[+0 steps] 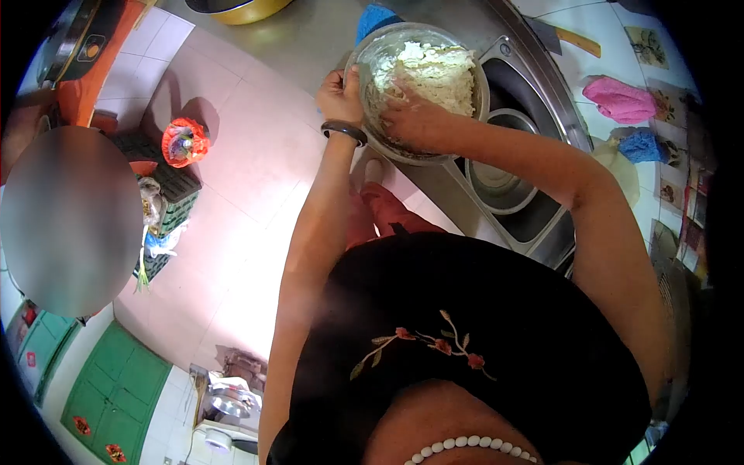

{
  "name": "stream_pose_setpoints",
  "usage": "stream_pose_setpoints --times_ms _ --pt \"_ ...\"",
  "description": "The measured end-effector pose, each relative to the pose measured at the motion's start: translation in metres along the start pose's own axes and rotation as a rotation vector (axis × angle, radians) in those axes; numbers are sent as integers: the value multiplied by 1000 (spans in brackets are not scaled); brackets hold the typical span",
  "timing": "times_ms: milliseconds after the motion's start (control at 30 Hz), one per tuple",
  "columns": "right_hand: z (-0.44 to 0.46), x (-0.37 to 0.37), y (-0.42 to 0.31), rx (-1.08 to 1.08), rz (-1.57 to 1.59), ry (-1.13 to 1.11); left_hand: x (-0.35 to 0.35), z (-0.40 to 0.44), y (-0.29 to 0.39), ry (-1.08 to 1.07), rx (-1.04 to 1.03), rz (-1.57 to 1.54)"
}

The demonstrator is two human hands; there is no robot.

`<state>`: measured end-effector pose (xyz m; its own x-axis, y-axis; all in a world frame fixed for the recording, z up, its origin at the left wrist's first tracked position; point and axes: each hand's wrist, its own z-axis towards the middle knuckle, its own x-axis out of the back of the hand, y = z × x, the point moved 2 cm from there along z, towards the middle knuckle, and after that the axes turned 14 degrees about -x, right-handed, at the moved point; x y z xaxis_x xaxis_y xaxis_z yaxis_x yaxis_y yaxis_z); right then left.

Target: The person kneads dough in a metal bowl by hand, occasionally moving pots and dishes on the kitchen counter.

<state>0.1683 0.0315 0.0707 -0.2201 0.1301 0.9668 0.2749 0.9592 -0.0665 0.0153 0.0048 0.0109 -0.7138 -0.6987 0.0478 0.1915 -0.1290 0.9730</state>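
A round metal bowl (480,85) sits at the edge of the steel counter, partly over the sink. Inside it is a pale, floury dough (442,77), white and loose at the far side and wetter near the hand. My left hand (341,97), with a dark bangle at its wrist, grips the bowl's left rim. My right hand (418,122) reaches into the bowl from the right, its fingers curled into the dough and partly hidden by it.
The sink (535,213) holds a metal pan (523,203). A blue cloth (373,22) lies behind the bowl. On the right are a pink cloth (620,99) and a wooden-handled cleaver (577,41). A yellow pan (252,11) stands far left, crates (180,205) on the floor.
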Motion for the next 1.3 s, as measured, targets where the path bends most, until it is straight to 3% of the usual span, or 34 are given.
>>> stream_pose_setpoints --times_ms 133,267,400,567,800,1000,1033,1133,1233,1300 --pt "-24 12 28 -137 150 19 1 0 -2 -19 -1 16" --pt "-49 23 59 -251 281 255 2 1 9 -22 6 34" --pt "-52 23 73 -392 192 435 1 0 0 -8 -8 32" --pt "-39 0 47 -680 191 171 0 -1 -4 1 -3 43" --pt "-75 0 23 -571 220 135 1 -1 3 -3 15 41" --pt "-74 18 56 -297 117 -127 0 -1 -1 -2 41 -1" --pt "-67 19 56 -342 142 -199 -2 -2 -4 0 39 -14" --pt "-42 15 56 -314 -60 -153 -1 -2 -4 10 38 -32" --pt "-15 -7 69 -275 4 173 -1 -2 6 -11 40 13" --pt "-1 -5 71 -311 -18 167 1 1 10 -48 23 110"
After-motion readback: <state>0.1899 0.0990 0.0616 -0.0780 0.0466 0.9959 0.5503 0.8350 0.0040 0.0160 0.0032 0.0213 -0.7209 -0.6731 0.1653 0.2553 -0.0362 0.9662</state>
